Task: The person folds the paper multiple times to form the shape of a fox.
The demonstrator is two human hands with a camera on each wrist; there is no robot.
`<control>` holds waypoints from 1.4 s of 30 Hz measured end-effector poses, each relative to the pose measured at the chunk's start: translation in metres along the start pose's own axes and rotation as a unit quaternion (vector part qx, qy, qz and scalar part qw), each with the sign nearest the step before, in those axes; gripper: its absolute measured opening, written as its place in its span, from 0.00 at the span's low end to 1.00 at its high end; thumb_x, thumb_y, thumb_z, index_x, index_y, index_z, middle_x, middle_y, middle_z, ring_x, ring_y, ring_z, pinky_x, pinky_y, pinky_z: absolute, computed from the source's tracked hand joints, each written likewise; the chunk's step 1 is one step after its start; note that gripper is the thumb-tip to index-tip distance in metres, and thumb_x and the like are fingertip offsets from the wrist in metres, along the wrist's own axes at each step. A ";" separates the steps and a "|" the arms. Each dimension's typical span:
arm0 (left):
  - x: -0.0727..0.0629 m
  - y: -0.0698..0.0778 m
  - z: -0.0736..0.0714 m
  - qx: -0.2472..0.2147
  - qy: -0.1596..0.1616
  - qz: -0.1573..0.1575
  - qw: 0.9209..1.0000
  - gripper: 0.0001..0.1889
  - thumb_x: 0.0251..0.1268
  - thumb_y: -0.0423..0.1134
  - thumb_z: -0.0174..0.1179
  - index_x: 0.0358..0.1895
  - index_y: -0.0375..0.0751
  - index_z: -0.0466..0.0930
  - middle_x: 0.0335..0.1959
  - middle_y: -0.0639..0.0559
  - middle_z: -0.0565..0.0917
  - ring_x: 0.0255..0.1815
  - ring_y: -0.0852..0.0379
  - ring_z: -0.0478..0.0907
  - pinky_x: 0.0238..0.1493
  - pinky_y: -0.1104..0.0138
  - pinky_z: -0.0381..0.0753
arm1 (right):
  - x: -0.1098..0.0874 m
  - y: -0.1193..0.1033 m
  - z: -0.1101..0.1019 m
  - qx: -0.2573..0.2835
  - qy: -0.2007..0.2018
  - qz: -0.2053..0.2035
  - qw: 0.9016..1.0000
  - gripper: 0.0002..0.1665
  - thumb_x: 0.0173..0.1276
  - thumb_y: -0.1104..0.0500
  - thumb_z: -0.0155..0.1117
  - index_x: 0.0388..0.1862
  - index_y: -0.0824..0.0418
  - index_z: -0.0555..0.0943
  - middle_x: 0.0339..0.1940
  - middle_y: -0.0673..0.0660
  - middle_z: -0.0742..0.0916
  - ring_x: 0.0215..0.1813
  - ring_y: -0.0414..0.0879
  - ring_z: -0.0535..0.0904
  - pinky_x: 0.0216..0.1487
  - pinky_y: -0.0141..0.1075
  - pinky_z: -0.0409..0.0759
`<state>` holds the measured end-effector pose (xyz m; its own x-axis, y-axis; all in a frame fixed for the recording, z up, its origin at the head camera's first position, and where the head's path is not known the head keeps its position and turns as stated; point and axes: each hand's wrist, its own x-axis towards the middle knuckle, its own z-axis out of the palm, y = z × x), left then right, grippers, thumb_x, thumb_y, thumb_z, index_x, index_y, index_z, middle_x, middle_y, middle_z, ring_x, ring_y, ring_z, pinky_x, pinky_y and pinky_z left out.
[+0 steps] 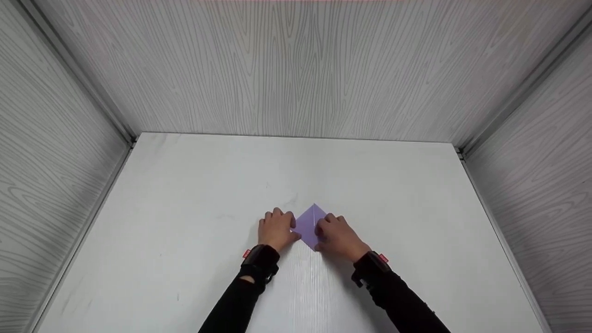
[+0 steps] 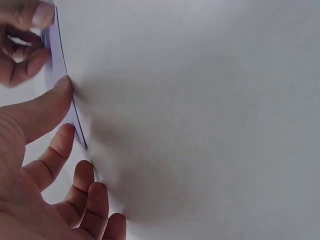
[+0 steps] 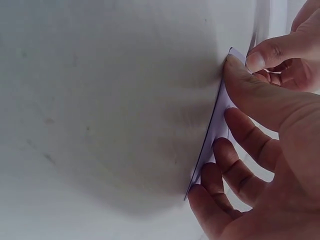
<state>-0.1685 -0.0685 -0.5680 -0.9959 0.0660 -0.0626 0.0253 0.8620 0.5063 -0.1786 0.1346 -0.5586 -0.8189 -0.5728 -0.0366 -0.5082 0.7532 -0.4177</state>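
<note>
A small purple sheet of paper (image 1: 305, 224), folded into a diamond shape with a crease line down from its top corner, lies on the table. At its left corner is my left hand (image 1: 276, 230), thumb and index finger bent onto the paper's edge. My right hand (image 1: 341, 237) covers the right part, its fingers curled over the sheet and its thumb near the bottom corner. In the left wrist view the paper (image 2: 58, 62) shows nearly edge-on under the thumb. The right wrist view shows the paper's edge (image 3: 215, 125) between thumb and fingertips.
The white table (image 1: 194, 185) is bounded by a grey wood-grain back panel (image 1: 296, 69) and side panels (image 1: 51, 152). Dark bands with red tags sit on both wrists, over black sleeves (image 1: 231, 300).
</note>
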 end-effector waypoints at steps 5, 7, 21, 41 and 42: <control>0.006 -0.009 -0.006 -0.017 0.009 -0.031 0.999 0.13 0.54 0.43 0.79 0.32 0.44 0.82 0.39 0.45 0.76 0.47 0.41 0.74 0.50 0.47 0.73 | -0.001 -0.003 -0.002 0.012 -0.015 0.031 0.999 0.20 0.58 0.58 0.82 0.40 0.60 0.79 0.42 0.57 0.78 0.48 0.60 0.73 0.51 0.51 0.75; 0.009 -0.012 -0.008 -0.022 0.014 -0.038 0.999 0.12 0.54 0.42 0.79 0.30 0.45 0.82 0.38 0.45 0.78 0.46 0.40 0.76 0.49 0.47 0.75 | -0.002 -0.004 -0.002 0.014 -0.016 0.034 0.999 0.20 0.58 0.58 0.83 0.40 0.60 0.79 0.42 0.56 0.77 0.48 0.59 0.73 0.51 0.50 0.75; 0.011 -0.026 -0.013 -0.115 0.040 -0.050 0.991 0.10 0.55 0.34 0.76 0.26 0.41 0.82 0.32 0.47 0.77 0.39 0.46 0.76 0.44 0.54 0.76 | 0.000 -0.007 -0.001 0.015 -0.018 0.034 0.999 0.20 0.59 0.57 0.82 0.41 0.59 0.78 0.44 0.57 0.78 0.51 0.60 0.74 0.53 0.50 0.76; -0.011 -0.028 -0.011 -0.061 0.112 0.003 0.992 0.09 0.68 0.43 0.69 0.34 0.41 0.85 0.33 0.47 0.81 0.37 0.46 0.80 0.40 0.52 0.78 | 0.000 0.008 -0.006 0.013 -0.011 0.012 1.000 0.25 0.56 0.55 0.83 0.49 0.61 0.82 0.42 0.55 0.80 0.46 0.53 0.73 0.47 0.45 0.75; -0.014 -0.029 -0.011 -0.057 0.119 0.009 0.991 0.09 0.67 0.43 0.69 0.35 0.41 0.86 0.34 0.47 0.82 0.37 0.45 0.80 0.40 0.51 0.78 | -0.001 0.009 -0.006 0.017 -0.006 0.007 1.000 0.25 0.56 0.55 0.83 0.48 0.62 0.82 0.41 0.55 0.80 0.45 0.52 0.73 0.47 0.45 0.75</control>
<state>-0.1563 -0.0999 -0.5722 -0.9880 -0.0516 0.1458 0.0469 0.7987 0.5999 -0.1842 0.1436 -0.5570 -0.8225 -0.5663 -0.0535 -0.4870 0.7497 -0.4481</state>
